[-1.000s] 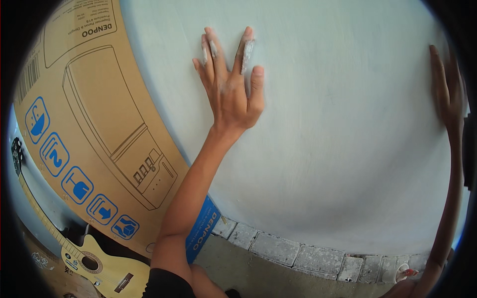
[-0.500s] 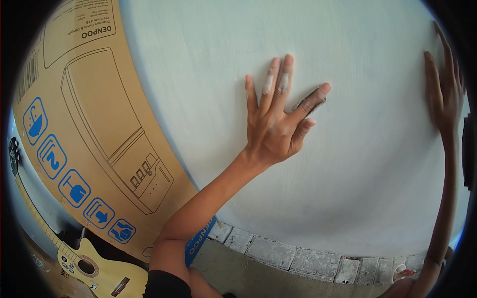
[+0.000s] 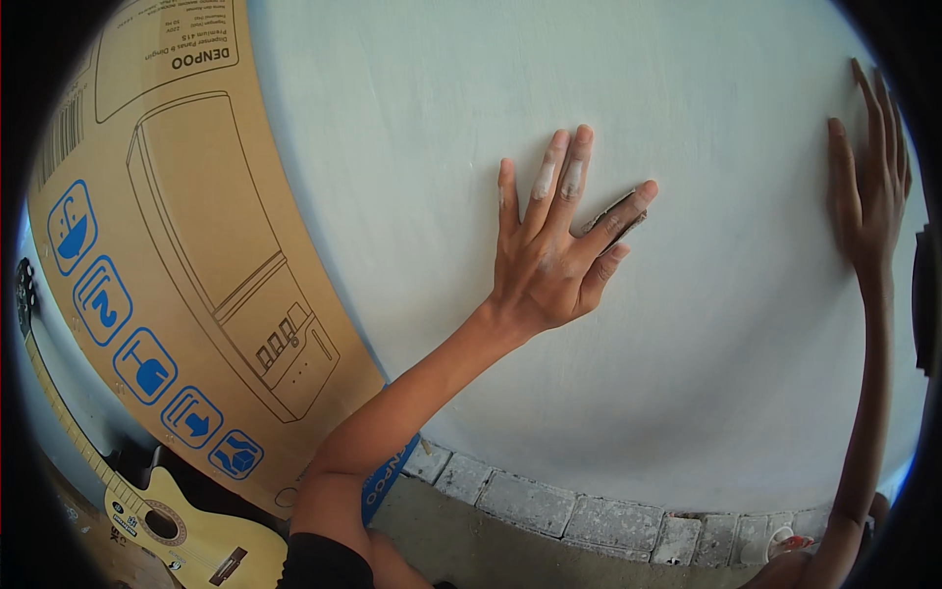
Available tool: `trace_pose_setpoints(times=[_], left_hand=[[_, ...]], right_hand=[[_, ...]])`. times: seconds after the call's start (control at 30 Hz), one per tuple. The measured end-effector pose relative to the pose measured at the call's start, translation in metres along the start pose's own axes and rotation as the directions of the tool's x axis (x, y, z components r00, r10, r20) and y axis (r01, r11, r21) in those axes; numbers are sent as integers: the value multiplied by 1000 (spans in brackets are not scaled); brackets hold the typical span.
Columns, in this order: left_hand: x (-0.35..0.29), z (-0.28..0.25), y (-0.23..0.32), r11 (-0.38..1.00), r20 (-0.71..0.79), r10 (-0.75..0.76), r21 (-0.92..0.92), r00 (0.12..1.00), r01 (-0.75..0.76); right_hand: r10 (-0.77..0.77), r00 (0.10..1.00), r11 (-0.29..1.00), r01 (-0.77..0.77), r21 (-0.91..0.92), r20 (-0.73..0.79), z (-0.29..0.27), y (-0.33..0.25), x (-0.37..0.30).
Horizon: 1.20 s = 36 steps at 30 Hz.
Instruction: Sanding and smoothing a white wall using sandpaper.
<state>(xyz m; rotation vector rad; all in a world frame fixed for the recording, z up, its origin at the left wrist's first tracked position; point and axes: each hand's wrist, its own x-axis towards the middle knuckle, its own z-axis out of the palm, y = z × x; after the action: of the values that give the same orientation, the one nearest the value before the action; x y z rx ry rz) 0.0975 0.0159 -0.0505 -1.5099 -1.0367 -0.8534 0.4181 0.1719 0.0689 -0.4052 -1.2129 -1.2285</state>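
My left hand (image 3: 548, 260) lies on the pale, whitish wall (image 3: 392, 118) with its fingers spread. White dust or filler coats its middle fingers. Between the index finger and the wall sits a small dark grey piece of sandpaper (image 3: 635, 225), pressed flat; only its edges show. Over at the far right, my right hand (image 3: 871, 191) rests palm-in on the same wall, fingers stretched out and thumb apart, nothing visible in it.
A tall brown cardboard box (image 3: 186, 216) with blue symbols stands at the left, close to my left arm. Below it an acoustic guitar (image 3: 201, 545) leans. Grey paving blocks (image 3: 515, 501) line the wall's foot; a white cup-like container (image 3: 785, 543) stands at lower right.
My left hand has slid slightly down the wall with the sandpaper under its index finger. My right hand sits slightly lower and further left in view. The view has shifted a little.
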Motion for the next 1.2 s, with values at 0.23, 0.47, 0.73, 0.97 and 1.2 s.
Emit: trace_pose_setpoints(times=[0.23,0.47,0.73,0.97,1.2], left_hand=[[2,-2,-6,995,31,63,79,998,-65],[11,-31,-96,955,-189,-275,62,943,291],[0,-37,-111,928,-152,-359,51,921,370],[1,-22,-67,969,-99,-220,91,970,229],[-8,-9,-22,999,138,26,38,990,-31]], right_hand=[[9,1000,1000,-9,20,-18,1,-3,0],[33,999,999,-33,43,-6,-2,-9,3],[259,918,962,-273,5,301,-27,-29,12],[63,997,997,-64,33,40,-4,-16,2],[-62,997,992,56,116,54,-6,-28,1]])
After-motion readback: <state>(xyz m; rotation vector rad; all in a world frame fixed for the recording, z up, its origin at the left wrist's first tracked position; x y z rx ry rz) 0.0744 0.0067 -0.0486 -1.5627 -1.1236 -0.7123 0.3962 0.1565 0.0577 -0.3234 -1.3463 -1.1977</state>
